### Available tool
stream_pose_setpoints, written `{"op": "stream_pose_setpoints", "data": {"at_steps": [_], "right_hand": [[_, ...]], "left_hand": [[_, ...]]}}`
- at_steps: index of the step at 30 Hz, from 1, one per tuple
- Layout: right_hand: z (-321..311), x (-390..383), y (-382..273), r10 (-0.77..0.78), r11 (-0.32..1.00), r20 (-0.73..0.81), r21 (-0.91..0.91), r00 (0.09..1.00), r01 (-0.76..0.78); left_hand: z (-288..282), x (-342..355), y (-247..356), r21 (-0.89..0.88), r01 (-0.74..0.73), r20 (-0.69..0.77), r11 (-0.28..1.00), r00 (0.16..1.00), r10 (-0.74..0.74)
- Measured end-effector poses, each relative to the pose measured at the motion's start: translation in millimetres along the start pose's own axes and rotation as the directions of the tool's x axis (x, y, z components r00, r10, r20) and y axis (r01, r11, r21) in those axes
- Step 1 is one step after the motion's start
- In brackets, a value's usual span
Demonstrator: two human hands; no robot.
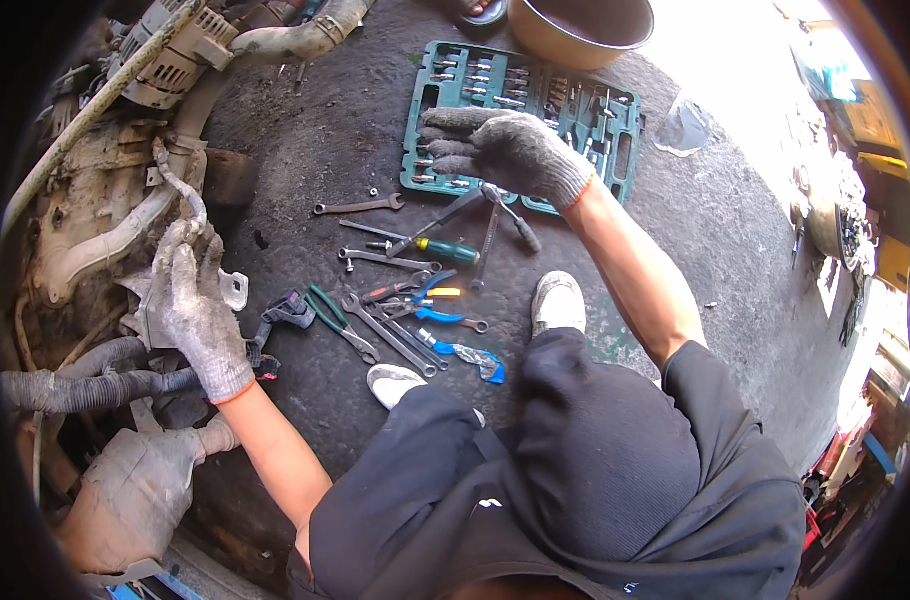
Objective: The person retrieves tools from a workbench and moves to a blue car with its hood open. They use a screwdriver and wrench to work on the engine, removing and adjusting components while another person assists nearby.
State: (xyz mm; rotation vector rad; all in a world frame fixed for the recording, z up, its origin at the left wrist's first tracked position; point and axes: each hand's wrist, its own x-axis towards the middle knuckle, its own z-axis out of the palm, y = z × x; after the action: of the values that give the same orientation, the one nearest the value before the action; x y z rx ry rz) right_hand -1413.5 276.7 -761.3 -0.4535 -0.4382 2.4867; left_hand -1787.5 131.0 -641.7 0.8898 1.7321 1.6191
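Note:
My left hand, in a grey knit glove with an orange cuff, rests against a metal bracket on a dirty engine. Its fingers stretch upward, a little apart, their tips near the lower end of a thin pipe. What lies under the palm is hidden. My right hand, gloved alike, hovers over a green socket set case. The fingers point left, spread and holding nothing. Sockets and bits sit in the case's slots. Below this hand lies a ratchet wrench on the ground.
Between my feet and the case lie a green-handled screwdriver, pliers and several wrenches. A round basin stands beyond the case. Corrugated hoses run below my left hand. Clutter lines the right rim.

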Motion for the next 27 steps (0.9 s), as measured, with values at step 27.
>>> {"op": "stream_pose_setpoints", "data": {"at_steps": [27], "right_hand": [[-12,4,12,-0.036,0.992,-0.387,-0.125,0.921,-0.014]], "left_hand": [[7,-6,9,0.103,-0.072,-0.061,0.992,0.995,0.079]]}}
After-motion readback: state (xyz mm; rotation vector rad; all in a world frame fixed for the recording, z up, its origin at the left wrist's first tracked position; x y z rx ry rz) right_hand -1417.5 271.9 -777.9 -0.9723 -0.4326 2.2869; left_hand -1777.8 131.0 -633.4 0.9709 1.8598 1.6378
